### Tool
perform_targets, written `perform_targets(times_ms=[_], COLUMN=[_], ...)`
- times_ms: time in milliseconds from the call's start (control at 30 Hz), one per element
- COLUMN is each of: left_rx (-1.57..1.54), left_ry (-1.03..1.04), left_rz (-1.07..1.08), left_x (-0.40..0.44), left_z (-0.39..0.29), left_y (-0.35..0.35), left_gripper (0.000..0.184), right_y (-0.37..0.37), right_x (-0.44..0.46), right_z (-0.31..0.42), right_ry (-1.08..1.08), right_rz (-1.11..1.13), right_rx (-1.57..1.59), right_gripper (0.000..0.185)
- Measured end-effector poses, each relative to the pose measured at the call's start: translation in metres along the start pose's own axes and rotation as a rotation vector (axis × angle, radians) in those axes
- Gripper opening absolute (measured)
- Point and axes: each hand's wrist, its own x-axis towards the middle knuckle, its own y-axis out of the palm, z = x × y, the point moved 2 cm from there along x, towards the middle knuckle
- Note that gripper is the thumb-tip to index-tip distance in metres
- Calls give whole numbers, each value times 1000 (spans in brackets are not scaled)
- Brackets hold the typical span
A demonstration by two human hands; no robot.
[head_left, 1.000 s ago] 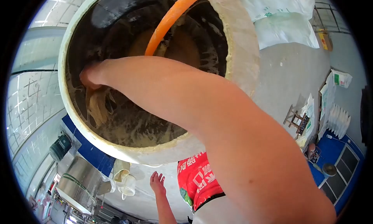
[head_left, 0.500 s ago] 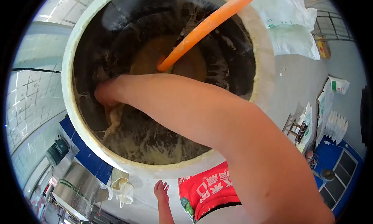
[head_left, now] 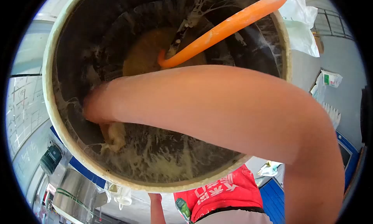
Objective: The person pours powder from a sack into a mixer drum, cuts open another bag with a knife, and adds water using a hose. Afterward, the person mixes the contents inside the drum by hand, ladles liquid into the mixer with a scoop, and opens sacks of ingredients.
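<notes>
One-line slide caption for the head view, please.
The right hand reaches into a round vat, a pale, wet-looking clump just below it and an orange tube curving inside.

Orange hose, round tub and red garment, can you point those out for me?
Orange hose point(head_left: 233, 26): head view, middle of its visible length.
Round tub point(head_left: 47, 72): head view, rim's left side.
Red garment point(head_left: 241, 187): head view, printed front.

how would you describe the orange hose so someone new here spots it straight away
Find the big round vat with a pale, crusted rim. Inside it, beyond the bare forearm reaching across, a thick orange hose slants from the upper right towards the middle, its lower end bent. Its bright orange sets it apart from the dark interior.
</notes>
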Motion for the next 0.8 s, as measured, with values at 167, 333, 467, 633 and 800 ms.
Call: perform_targets(times_ms=[167, 333, 467, 633, 800], left_rx=[-59, 81, 50, 120, 34], left_ry=[-50, -42, -2, 58, 60], left_rz=[39, 2, -107, -9, -8], left_x=[-10, -10, 4, -8, -20], left_z=[-19, -34, -32, -42, -36], left_y=[15, 32, 29, 42, 45], left_gripper=[55, 53, 28, 21, 27], right_y=[-39, -45, -45, -55, -29], right_x=[-60, -88, -98, -95, -64], right_z=[-4, -12, -23, -33, -45], right_ry=[121, 276, 393, 459, 476], right_rz=[-220, -273, -382, -359, -235], right_rx=[-152, -162, -160, -195, -261], right_gripper=[25, 20, 14, 13, 20])
